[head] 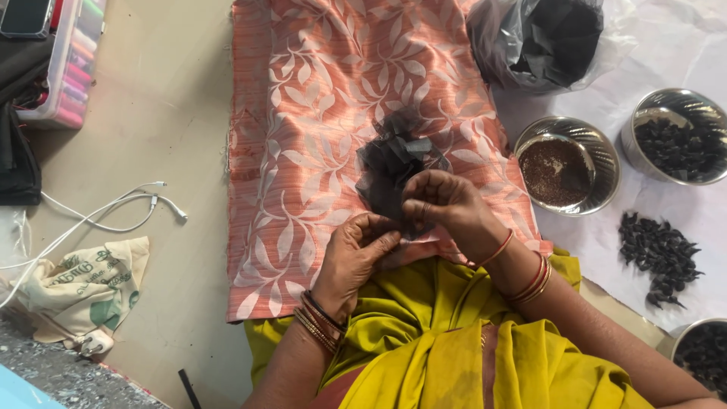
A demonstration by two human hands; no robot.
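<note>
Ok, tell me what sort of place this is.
Probably a home floor workspace for handicraft: a leaf-patterned orange cloth spread as a mat, steel bowls of small dark pieces, and a box of thread spools.

The bottom-right steel bowl (700,356) is cut by the frame edge. The thread box (72,64) runs off the top. The left hand's (356,254) fingertips hide behind black net fabric (390,163).

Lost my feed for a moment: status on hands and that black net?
Left hand and right hand both pinching the black net piece. Net bunched over the orange leaf-print cloth. Nothing blocking.
</note>
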